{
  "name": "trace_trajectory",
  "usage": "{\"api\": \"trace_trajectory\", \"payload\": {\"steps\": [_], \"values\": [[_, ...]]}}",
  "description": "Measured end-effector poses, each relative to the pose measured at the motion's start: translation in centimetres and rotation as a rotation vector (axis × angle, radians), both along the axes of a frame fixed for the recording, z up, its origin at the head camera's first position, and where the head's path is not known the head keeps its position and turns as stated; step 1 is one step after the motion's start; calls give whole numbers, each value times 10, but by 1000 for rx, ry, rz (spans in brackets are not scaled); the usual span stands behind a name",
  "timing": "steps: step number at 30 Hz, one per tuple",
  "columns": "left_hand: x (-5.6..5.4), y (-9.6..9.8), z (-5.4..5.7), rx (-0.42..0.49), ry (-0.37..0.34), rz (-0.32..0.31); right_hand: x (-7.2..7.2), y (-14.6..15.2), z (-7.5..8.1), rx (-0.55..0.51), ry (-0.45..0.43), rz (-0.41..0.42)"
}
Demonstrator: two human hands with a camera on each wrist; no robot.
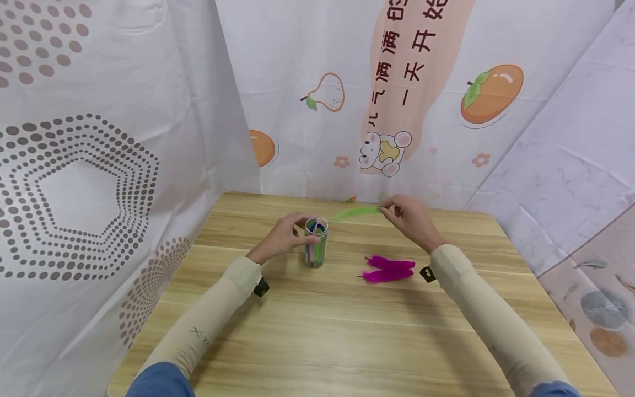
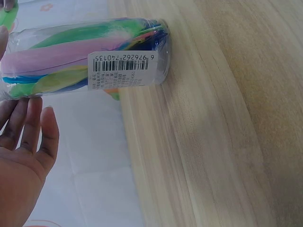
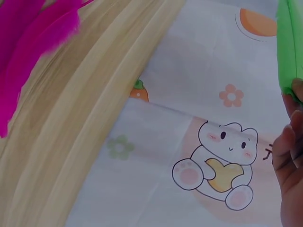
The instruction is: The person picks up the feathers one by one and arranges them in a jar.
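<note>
Upright on the wooden table stands a clear plastic jar (image 1: 316, 256) (image 2: 163, 56) holding several feathers in green, pink, yellow and blue. My left hand (image 1: 285, 238) (image 2: 26, 151) holds it near the open rim, thumb on the near side and fingers on the far side. A white barcode label (image 2: 123, 71) is on the jar's side. My right hand (image 1: 413, 220) (image 3: 292, 163) pinches one end of a light green feather (image 1: 356, 213) (image 3: 289, 52). The feather's other end points left, close to the jar's rim.
Two magenta feathers (image 1: 389, 270) (image 3: 45, 35) lie side by side on the table (image 1: 307, 331), right of the jar and below my right hand. A printed curtain (image 1: 297, 44) hangs at the table's back edge. Another patterned curtain (image 1: 79, 198) is at the left.
</note>
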State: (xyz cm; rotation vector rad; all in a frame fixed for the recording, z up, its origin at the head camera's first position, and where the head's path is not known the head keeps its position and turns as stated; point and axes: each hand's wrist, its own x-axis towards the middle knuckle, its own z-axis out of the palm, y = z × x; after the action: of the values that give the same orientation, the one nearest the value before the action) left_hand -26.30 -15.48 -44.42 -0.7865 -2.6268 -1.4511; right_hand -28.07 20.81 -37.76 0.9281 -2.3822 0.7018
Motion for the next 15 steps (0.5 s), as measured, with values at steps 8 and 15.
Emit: {"api": "trace_trajectory", "payload": {"steps": [8, 15], "values": [[-1, -1, -1, 5, 3, -10, -2, -12, 4, 30, 76, 49], [0, -1, -1, 6, 4, -7, -4, -23, 7, 35, 118, 95]]}}
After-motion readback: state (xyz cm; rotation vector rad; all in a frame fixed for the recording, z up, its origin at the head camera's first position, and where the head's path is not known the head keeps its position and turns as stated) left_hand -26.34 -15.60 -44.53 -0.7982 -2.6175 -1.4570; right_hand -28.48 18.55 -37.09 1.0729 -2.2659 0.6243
